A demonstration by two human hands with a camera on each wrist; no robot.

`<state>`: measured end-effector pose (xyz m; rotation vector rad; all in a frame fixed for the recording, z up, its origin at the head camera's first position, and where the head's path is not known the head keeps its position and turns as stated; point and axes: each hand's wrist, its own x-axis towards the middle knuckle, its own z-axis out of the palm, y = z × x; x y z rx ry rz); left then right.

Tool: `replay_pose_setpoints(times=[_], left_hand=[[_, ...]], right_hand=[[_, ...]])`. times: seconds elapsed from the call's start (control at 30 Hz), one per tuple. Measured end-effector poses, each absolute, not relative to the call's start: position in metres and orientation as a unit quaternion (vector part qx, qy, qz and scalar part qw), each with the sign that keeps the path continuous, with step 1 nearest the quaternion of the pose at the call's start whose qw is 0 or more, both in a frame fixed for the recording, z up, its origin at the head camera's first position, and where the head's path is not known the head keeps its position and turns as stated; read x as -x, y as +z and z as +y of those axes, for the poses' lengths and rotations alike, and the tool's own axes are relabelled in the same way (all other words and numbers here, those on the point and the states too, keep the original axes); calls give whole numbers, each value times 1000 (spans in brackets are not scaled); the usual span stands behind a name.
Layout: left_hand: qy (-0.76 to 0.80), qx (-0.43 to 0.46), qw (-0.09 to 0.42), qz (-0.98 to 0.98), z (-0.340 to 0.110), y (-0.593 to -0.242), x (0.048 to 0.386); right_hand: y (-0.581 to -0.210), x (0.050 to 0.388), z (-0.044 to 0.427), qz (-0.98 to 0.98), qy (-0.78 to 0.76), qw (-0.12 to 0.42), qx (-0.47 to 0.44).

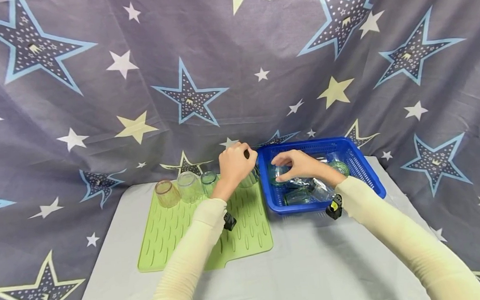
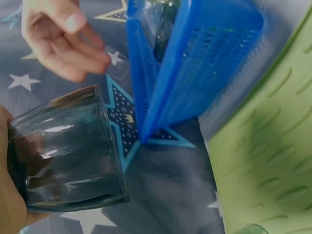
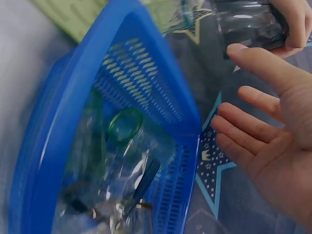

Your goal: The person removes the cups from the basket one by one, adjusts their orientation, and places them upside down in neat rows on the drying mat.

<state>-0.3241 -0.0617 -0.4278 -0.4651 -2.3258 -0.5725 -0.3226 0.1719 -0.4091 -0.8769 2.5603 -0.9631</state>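
My left hand (image 1: 236, 164) grips a dark smoky drinking glass (image 2: 73, 156) by its base end, above the back right part of the green drying mat (image 1: 249, 232). In the left wrist view the glass lies tilted sideways, its wide rim away from the palm. Over the left part of the blue basket (image 1: 274, 203), my right hand (image 1: 298, 164) has its fingers extended and holds nothing. Several glasses lie in the basket, among them a green-rimmed glass (image 3: 126, 126). An amber glass (image 1: 167, 194), a clear glass (image 1: 189, 187) and a bluish glass (image 1: 210, 181) stand along the mat's back edge.
The mat and basket stand side by side on a white-covered table (image 1: 313, 269). A grey curtain (image 1: 237, 99) printed with stars hangs close behind them. The basket's raised, perforated walls stand at the right edge of the mat.
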Motion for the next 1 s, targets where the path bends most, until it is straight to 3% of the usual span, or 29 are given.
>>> replay_pose_setpoints(times=[0.27, 0.67, 1.0], left_hand=[[-206, 168, 319, -910, -75, -440, 336], [-180, 153, 287, -928, -90, -467, 348], [-180, 166, 309, -919, -90, -484, 354]], right_hand=[[-417, 332, 180, 908, -209, 149, 330], [-428, 330, 180, 897, -157, 200, 362], [-434, 327, 176, 890, -154, 235, 359]])
